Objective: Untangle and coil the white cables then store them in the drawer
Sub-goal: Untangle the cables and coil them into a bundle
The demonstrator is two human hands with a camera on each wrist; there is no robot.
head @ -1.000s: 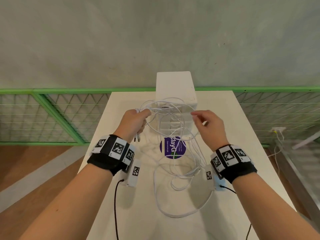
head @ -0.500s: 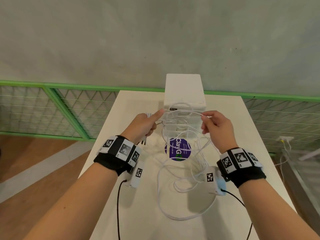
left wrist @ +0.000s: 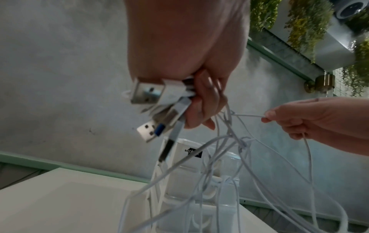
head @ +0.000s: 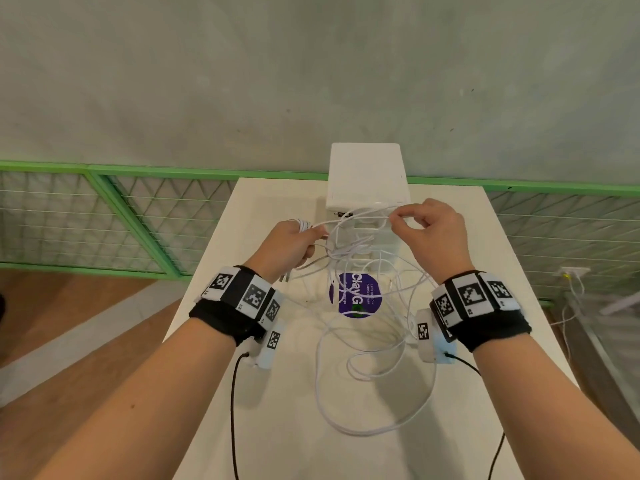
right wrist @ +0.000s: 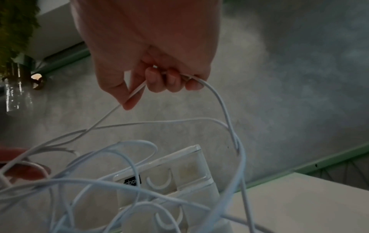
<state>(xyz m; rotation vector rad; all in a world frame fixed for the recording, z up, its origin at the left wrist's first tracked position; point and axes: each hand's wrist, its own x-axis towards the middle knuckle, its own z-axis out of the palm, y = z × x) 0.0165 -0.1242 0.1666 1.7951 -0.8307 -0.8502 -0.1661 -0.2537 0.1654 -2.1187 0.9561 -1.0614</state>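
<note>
A tangle of thin white cables hangs between my two raised hands and trails in loops onto the white table. My left hand grips a bunch of cable ends, and its wrist view shows several USB plugs sticking out of the fist. My right hand pinches a single cable strand between thumb and fingers, level with the left hand. The white drawer unit stands behind the cables at the table's far edge; its drawer fronts look closed.
A round purple sticker lies on the table under the cables. A green-framed mesh fence runs behind the table, before a grey wall. Wooden floor lies to the left; a wall socket with a wire is at right.
Both hands have risen and stretched the tangle between them. The right hand went from reaching with loose fingers to pinching one strand. The head view has shifted slightly.
</note>
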